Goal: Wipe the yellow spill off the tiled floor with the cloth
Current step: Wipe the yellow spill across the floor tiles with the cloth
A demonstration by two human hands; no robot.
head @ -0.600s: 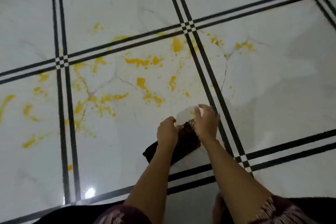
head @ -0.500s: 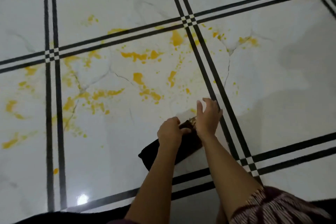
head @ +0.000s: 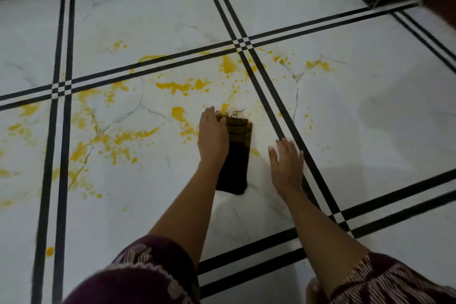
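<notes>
- Cloth (head: pixel 238 155) is lying on the tiled floor (head: pixel 370 118) as a dark folded strip. Its long axis is running from 6 to 12 o'clock, and its frayed far end is touching the near edge of the yellow spill (head: pixel 182 86).
- Left hand (head: pixel 212 137) is pressing flat on the cloth's left side with fingers straight and pointing to 12 o'clock. This grip is curling round nothing, only bearing down.
- Right hand (head: pixel 287 168) is spreading open at 3 o'clock of the cloth, apart from it and holding nothing. I cannot tell whether it is touching the floor.
- Most of the spill is lying from 9 to 12 o'clock of the cloth, with smaller splashes at 1 o'clock beyond the black tile lines (head: pixel 271 96).
- By my judgement the left hand is sitting nearer the mess, so the coming stroke is likely calling for a push toward 12 o'clock, then a sweep toward 9.
</notes>
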